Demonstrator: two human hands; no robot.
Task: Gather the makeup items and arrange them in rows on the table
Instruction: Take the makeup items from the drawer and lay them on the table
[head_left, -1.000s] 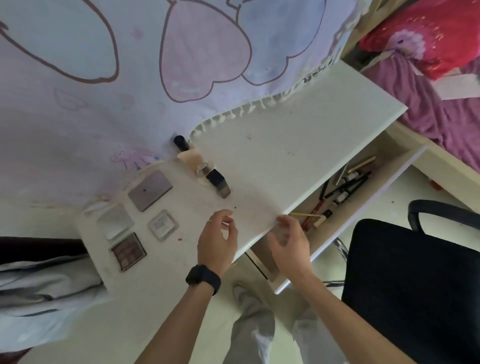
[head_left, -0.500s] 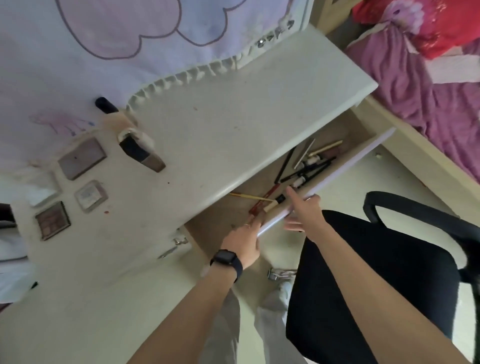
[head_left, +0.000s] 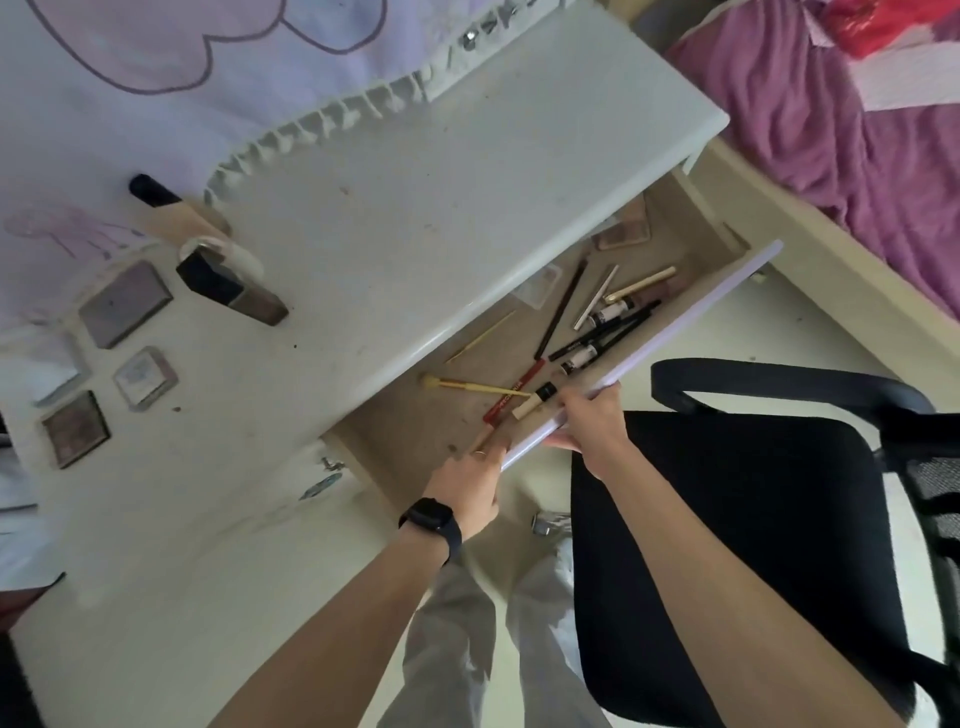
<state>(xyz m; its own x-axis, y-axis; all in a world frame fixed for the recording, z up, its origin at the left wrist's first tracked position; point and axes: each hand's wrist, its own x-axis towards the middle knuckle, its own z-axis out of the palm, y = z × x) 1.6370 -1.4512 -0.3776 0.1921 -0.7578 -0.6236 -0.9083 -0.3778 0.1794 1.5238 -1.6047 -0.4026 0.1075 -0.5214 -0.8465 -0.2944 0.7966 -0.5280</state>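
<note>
Black office chair at four o'clock; crumpled purple bedding and red cushion at two o'clock; white cloth with purple outlined shapes at eleven o'clock.

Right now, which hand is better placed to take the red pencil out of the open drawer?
Probably the left. The left hand has fingers inside the drawer close to the near end of the red pencil; the right hand grips the drawer front farther from it.

Four flat cases, one drawer, one chair.
</note>
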